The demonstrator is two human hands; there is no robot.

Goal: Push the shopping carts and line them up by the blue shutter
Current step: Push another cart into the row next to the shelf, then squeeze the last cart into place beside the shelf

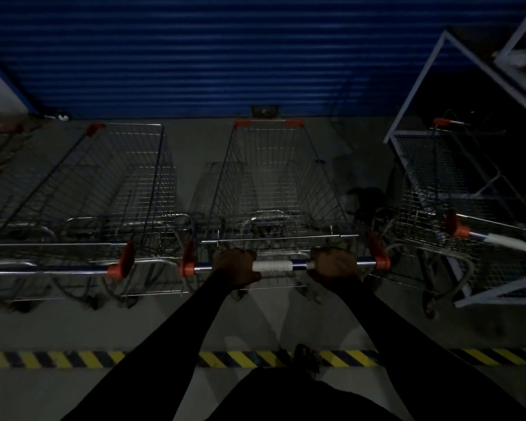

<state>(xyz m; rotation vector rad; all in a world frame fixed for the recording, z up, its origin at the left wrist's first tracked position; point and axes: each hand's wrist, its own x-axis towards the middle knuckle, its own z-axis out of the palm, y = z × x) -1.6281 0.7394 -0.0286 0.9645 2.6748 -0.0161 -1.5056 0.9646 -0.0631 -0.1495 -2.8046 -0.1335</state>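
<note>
A wire shopping cart (274, 183) with orange corner caps stands straight ahead, its nose close to the blue shutter (225, 56). My left hand (236, 267) and my right hand (334, 265) both grip its handle bar (272, 265), either side of a white label. A second cart (97, 189) stands parallel on the left, its handle level with mine. A third cart (444, 214) sits to the right, angled, partly under a white frame.
A white metal rack frame (419, 86) leans at the right over the third cart. Part of another cart (0, 141) shows at the far left. A yellow-and-black hazard stripe (73, 359) crosses the grey floor behind the carts. The scene is dim.
</note>
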